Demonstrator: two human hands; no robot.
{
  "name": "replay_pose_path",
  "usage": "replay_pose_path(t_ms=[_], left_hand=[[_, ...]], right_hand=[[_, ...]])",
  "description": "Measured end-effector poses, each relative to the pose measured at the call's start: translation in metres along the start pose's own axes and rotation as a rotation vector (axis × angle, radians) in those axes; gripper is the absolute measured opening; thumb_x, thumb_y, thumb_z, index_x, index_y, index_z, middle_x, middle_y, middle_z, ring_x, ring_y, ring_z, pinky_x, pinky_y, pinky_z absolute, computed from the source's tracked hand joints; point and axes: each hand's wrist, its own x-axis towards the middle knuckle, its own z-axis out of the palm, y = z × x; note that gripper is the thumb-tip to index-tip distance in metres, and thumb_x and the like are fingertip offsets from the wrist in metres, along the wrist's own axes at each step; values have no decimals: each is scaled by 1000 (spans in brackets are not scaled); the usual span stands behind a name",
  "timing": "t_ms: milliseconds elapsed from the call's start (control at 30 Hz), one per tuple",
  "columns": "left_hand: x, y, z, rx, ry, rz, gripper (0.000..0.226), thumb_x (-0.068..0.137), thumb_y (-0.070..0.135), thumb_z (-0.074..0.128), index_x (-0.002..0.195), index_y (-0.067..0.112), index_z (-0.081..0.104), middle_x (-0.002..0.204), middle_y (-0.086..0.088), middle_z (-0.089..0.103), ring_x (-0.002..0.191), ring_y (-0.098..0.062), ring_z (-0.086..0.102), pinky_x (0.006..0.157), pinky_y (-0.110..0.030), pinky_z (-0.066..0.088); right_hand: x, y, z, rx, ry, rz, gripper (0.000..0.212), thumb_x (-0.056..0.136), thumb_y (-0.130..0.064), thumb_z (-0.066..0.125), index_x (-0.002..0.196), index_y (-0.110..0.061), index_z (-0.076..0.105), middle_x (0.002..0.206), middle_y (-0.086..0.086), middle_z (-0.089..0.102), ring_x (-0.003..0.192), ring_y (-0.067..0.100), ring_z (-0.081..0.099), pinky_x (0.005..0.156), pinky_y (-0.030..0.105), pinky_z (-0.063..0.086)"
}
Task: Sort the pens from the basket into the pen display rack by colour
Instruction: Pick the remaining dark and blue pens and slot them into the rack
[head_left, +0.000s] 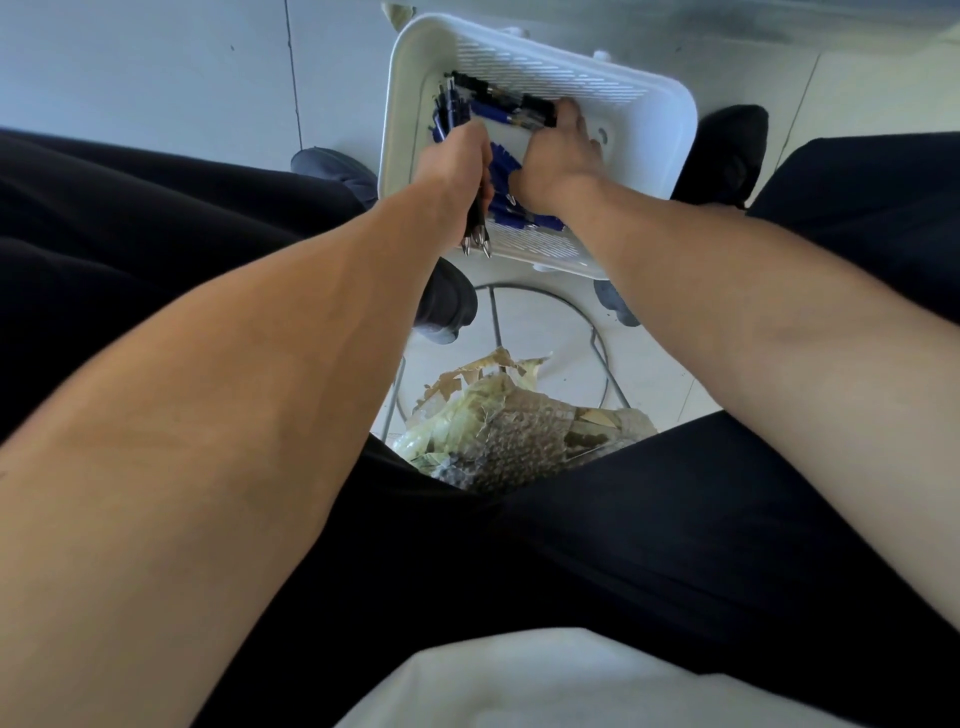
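The left hand (457, 156) is clenched round a bundle of dark pens (477, 221), gripping the barrels mid-length so the metal tips stick out below the fist, over the near-left edge of the white basket (670, 130), which sits on the floor (156, 67) between the person's feet. More blue pens (503, 156) lie loose on the basket's slotted bottom, from its far-left corner down through the middle, directly under and between the two hands. The right hand (558, 156) reaches deeper in, its fingertips on a row of black pens (524, 106) lying along the far edge; whether it has pinched one or only touches them I cannot tell. These pens look light, stiff and smooth-barrelled, so a bunch probably slides or fans out unless it is squeezed evenly. A single pen is best taken mid-barrel, or at the rubbery grip section if it has one, rather than by the clip or tip. The pen display rack is not in view, so the sorting itself seems not yet begun for this handful.
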Motion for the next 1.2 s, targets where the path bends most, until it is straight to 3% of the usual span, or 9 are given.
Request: replay_pose_path(t_ms=[100,233,367,500,633,733,833,1033,1200], left_hand=[[2,-2,-1,1,-12,-2,21,83,8,45,64,17,44,52,2,45,43,-13,39,51,-26,38],[1,-2,-2,16,-23,1,19,83,9,45,66,17,44,55,2,45,45,-13,39,52,-26,38],[0,-2,-1,17,-16,0,19,82,10,46,65,16,44,56,1,45,45,-13,40,50,-24,38],[1,-4,-1,28,-33,-1,19,83,9,46,66,16,44,54,1,45,45,-14,40,50,-24,39],[3,-4,-1,25,-26,-6,20,82,8,43,65,17,43,56,1,44,44,-13,38,47,-23,36],[2,-2,0,67,-11,-4,20,82,9,42,64,17,41,55,1,42,40,-14,35,45,-21,31],[0,-2,2,120,24,-8,13,80,8,45,69,15,43,54,0,40,38,-14,33,46,-21,29],[2,-8,7,103,64,34,14,83,16,58,93,6,59,57,-3,52,36,-12,39,46,-21,34],[9,-6,3,130,105,65,20,89,26,66,95,11,54,62,-1,46,42,-11,38,42,-19,33]], right_hand=[[0,-2,-5,-131,-86,31,47,93,-28,56,133,-4,59,165,18,6,152,36,6,123,49,12],[-1,-3,-2,-240,-98,34,52,92,-33,56,138,-9,53,157,22,23,146,38,19,118,49,18],[-3,-7,3,-133,-130,-12,51,96,-33,55,140,-9,50,150,21,33,139,40,31,113,44,30],[1,10,4,162,-65,-22,28,92,-15,58,118,-14,71,140,13,50,119,30,55,97,26,44],[-1,23,3,485,-50,86,20,85,-8,69,101,-20,73,107,-2,66,101,12,56,86,17,44],[-8,24,2,874,-165,140,32,74,0,82,94,-18,66,95,7,69,79,17,68,69,24,58],[-17,21,-6,1202,-322,174,41,72,9,82,106,-11,70,85,6,72,70,13,69,64,20,55],[-21,26,-15,1303,-573,77,45,76,4,81,118,-11,74,84,-1,73,72,8,65,69,17,52],[-21,30,-15,1381,-540,72,8,92,-26,71,95,-19,74,86,-5,73,76,10,65,76,23,52]])
